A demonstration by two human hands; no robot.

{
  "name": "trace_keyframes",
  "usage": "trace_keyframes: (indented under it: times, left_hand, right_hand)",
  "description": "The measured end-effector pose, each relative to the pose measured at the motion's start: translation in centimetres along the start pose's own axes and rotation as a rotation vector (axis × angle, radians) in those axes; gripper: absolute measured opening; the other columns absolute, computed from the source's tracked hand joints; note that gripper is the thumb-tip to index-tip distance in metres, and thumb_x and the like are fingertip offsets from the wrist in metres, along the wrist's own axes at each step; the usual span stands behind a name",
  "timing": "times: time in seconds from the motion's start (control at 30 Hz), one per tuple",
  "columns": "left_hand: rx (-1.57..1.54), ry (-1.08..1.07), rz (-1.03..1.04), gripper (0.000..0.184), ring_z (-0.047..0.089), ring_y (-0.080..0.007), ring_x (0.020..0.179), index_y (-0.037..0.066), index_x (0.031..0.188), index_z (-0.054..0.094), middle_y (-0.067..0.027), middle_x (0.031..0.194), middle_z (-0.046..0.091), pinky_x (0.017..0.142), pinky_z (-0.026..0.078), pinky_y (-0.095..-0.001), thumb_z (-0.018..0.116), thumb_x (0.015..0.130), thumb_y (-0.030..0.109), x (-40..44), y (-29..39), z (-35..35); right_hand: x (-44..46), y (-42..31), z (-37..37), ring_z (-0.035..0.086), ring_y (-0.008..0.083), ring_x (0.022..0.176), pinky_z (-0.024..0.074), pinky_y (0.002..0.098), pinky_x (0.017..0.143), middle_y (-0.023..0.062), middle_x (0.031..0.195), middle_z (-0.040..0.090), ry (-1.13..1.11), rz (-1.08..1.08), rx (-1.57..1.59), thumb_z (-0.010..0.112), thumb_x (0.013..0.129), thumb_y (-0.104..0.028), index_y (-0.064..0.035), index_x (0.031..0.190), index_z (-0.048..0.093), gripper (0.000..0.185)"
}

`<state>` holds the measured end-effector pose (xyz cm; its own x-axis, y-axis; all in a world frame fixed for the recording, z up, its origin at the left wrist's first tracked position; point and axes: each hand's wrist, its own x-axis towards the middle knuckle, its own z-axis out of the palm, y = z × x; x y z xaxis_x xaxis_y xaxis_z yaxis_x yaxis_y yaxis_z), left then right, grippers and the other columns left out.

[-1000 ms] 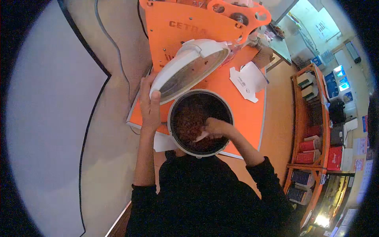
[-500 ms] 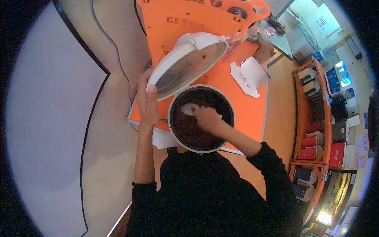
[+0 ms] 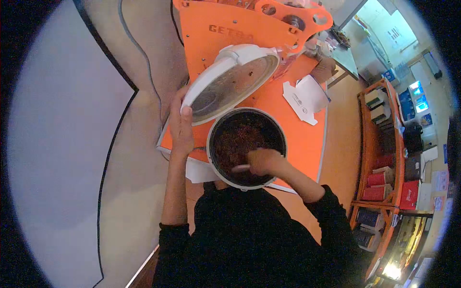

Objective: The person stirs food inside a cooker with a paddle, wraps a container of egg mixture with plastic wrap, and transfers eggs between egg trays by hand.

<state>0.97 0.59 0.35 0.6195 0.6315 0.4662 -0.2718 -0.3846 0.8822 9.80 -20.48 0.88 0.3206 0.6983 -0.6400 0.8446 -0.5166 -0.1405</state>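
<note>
A round pot (image 3: pixel 209 152) with a pale rim stands on the orange table, holding dark reddish-brown food. Its white lid (image 3: pixel 211 77) is tilted up behind it, with a cloudy inner face turned toward the pot. My left hand (image 3: pixel 180 126) grips the lid's lower left edge. Inside the pot, toward its right side, my right hand (image 3: pixel 265 162) is closed on a light-coloured scoop (image 3: pixel 241 168), whose head lies over the food. The scoop's handle is hidden in my fingers.
An orange machine (image 3: pixel 206 48) stands behind the lid. To the right of the pot, an open white carton (image 3: pixel 302 100) lies on the orange table (image 3: pixel 302 153). Farther right, orange shelves (image 3: pixel 357 144) hold boxes. A grey cable (image 3: pixel 144 60) runs along the left wall.
My right hand and the scoop moved up and left inside the pot, then came back down toward its lower right part. My left hand still grips the lid.
</note>
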Motion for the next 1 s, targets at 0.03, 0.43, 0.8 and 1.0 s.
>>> trace_keyframes:
  times: [0.03,0.43,0.8,1.0]
  left_hand:
    - [0.003,0.006,-0.003,0.072,0.046,-0.0252,0.119,-0.001,0.128,0.045,-0.0150,0.124,0.052,0.103,0.032,-0.0390,0.036,0.092,0.060,0.0,0.1,0.0]
    - [-0.058,-0.002,0.112,0.055,0.047,-0.0219,0.112,-0.004,0.120,0.049,-0.0141,0.116,0.053,0.098,0.034,-0.0340,0.037,0.097,0.045,0.3,1.1,0.2]
    - [-0.018,0.000,0.132,0.057,0.046,-0.0240,0.114,-0.003,0.121,0.048,-0.0153,0.119,0.051,0.098,0.033,-0.0368,0.034,0.097,0.047,-1.3,1.0,0.1]
    - [0.094,-0.112,0.241,0.060,0.045,-0.0287,0.112,-0.002,0.120,0.049,-0.0181,0.119,0.049,0.097,0.032,-0.0410,0.034,0.095,0.050,-3.2,1.7,0.7]
  right_hand:
    - [0.0,0.7,-0.5,0.066,0.0384,0.085,0.0529,0.0500,0.073,0.0234,0.091,0.067,0.045,0.050,0.122,0.045,0.085,-0.064,-0.0005,0.097,0.066,0.068]
    - [1.4,0.7,1.9,0.068,0.0321,0.077,0.0559,0.0441,0.066,0.0171,0.085,0.068,0.402,0.156,-0.003,0.047,0.090,-0.013,-0.0310,0.114,0.064,0.035]
    - [-9.2,4.3,-2.5,0.064,0.0363,0.074,0.0497,0.0447,0.066,0.0201,0.074,0.063,0.310,0.122,0.435,0.055,0.083,-0.015,-0.0057,0.093,0.066,0.017]
    - [-8.3,10.0,2.2,0.063,0.0265,0.055,0.0490,0.0373,0.053,0.0171,0.061,0.059,0.705,0.009,0.279,0.052,0.089,-0.019,-0.0012,0.094,0.063,0.021]
